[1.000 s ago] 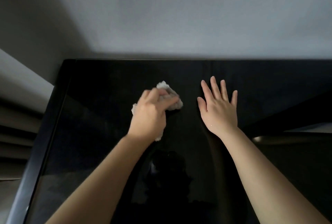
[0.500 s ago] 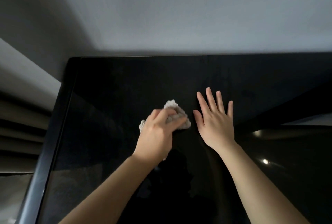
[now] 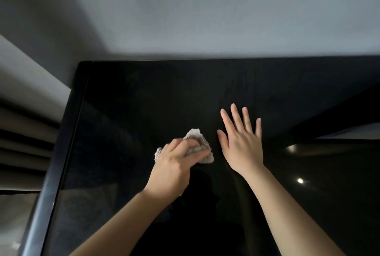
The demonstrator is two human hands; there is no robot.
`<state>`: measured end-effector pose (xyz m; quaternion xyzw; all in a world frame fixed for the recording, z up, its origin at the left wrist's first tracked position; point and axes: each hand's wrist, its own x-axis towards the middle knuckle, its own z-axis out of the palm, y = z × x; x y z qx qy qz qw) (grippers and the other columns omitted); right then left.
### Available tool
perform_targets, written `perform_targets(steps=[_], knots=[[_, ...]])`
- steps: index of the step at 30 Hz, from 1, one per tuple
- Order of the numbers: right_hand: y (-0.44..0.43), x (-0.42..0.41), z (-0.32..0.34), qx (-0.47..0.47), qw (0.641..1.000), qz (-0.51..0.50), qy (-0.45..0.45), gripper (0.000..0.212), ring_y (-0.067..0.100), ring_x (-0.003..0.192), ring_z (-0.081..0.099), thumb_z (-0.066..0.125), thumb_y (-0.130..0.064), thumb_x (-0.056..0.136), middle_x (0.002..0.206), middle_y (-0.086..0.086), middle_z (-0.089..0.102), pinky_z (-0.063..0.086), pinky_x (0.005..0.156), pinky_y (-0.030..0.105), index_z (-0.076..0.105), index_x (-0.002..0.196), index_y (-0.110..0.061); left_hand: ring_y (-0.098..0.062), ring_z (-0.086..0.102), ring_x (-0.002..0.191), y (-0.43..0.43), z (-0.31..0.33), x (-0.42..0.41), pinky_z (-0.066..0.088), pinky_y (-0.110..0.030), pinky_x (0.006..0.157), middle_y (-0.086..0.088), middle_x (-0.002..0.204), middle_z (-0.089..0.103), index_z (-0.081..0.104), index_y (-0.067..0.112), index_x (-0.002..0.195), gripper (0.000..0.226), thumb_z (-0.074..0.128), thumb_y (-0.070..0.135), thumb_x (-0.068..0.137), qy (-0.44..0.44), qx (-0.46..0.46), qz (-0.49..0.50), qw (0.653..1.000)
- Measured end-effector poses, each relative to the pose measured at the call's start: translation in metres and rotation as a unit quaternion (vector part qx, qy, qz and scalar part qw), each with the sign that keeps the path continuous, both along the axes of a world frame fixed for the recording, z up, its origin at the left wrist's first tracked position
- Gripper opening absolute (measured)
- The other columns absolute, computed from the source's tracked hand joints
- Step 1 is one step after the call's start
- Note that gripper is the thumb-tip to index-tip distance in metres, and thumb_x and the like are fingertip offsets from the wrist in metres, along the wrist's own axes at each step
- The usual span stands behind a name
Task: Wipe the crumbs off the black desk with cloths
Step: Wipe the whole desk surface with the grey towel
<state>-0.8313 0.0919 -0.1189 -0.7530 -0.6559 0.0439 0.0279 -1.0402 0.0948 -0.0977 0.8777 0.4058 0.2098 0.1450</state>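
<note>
Over the last second the left hand [image 3: 174,165] has dragged the cloth [image 3: 198,138] back from the wall side of the bench [image 3: 144,95] and rightward. Its edge now lies just beside the thumb of the right hand [image 3: 242,148], where a wider gap showed before, though the view has shifted too. To me that looks like a stroke mid-sweep, herding whatever lies there toward the middle. I can't make out any crumbs on the dark top, so I can't say how much is left. The left hand's fingers are curled over the cloth, bunching it and pressing it down. The right hand lies flat on the bench, fingers straight and spread, holding nothing. The cloth is pale, nubbly and crumpled into soft peaks. The bench top is black, hard and glossy, mirroring the arms and two small lights [image 3: 300,180].
</note>
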Motion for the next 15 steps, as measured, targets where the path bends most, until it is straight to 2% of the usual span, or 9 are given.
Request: perform_targets(steps=[1,3,6,8,11,13,15], knots=[[0.0,0.0,0.0,-0.001,1.0,0.001,0.001,0.062,0.032,0.147,0.017,0.019,-0.051,0.097,0.16,0.006,0.022,0.016,0.115,0.059,0.026,0.152,-0.025,-0.02,0.053,0.099,-0.002,0.001,-0.002,0.028,-0.023,0.078,0.003,0.114,0.06,0.068,0.03,0.117,0.047,0.042,0.009,0.084,0.015,0.004,-0.014,1.0],[0.0,0.0,0.001,-0.003,1.0,0.006,-0.001,0.063,0.033,0.147,0.017,0.018,-0.052,0.096,0.16,0.007,0.022,0.016,0.115,0.06,0.026,0.152,-0.025,-0.021,0.054,0.101,0.008,0.0,-0.004,0.036,-0.028,0.076,0.002,0.114,0.06,0.067,0.031,0.117,0.045,0.041,0.013,0.085,0.028,0.016,-0.004,0.999],[-0.002,0.001,0.001,-0.01,1.0,0.016,-0.003,0.063,0.033,0.147,0.016,0.017,-0.052,0.096,0.16,0.007,0.021,0.014,0.115,0.059,0.025,0.153,-0.025,-0.022,0.053,0.103,0.024,0.0,0.002,0.041,-0.033,0.077,0.002,0.112,0.06,0.068,0.029,0.116,0.045,0.042,0.011,0.084,0.01,-0.006,0.12,0.993],[-0.01,0.002,0.001,-0.01,1.0,0.024,-0.005,0.062,0.032,0.148,0.015,0.018,-0.051,0.098,0.161,0.007,0.019,0.013,0.115,0.058,0.023,0.153,-0.025,-0.023,0.053,0.102,0.015,0.001,0.011,0.042,-0.035,0.077,0.003,0.112,0.06,0.07,0.029,0.114,0.047,0.048,0.003,0.082,-0.013,-0.028,0.165,0.986],[-0.03,0.002,0.001,-0.008,0.999,0.037,-0.002,0.06,0.031,0.148,0.014,0.018,-0.051,0.099,0.161,0.005,0.016,0.014,0.116,0.057,0.021,0.154,-0.026,-0.019,0.052,0.1,-0.028,0.003,0.018,0.044,-0.036,0.075,0.007,0.112,0.059,0.069,0.03,0.115,0.046,0.047,0.006,0.083,-0.02,-0.021,0.078,0.997],[-0.041,0.002,0.001,-0.014,0.999,0.04,0.005,0.06,0.03,0.148,0.014,0.018,-0.05,0.099,0.161,0.005,0.017,0.015,0.116,0.057,0.021,0.153,-0.026,-0.016,0.052,0.103,-0.057,0.006,0.012,0.042,-0.03,0.077,0.01,0.114,0.058,0.066,0.034,0.116,0.044,0.044,0.013,0.085,-0.013,-0.026,0.007,1.0],[-0.052,0.002,0.003,-0.022,0.999,0.045,0.012,0.06,0.03,0.148,0.012,0.018,-0.051,0.098,0.162,0.004,0.016,0.015,0.116,0.057,0.021,0.153,-0.026,-0.014,0.051,0.106,-0.064,0.009,0.004,0.037,-0.026,0.08,0.012,0.114,0.057,0.064,0.038,0.117,0.044,0.043,0.017,0.084,0.007,-0.028,-0.023,0.999]])
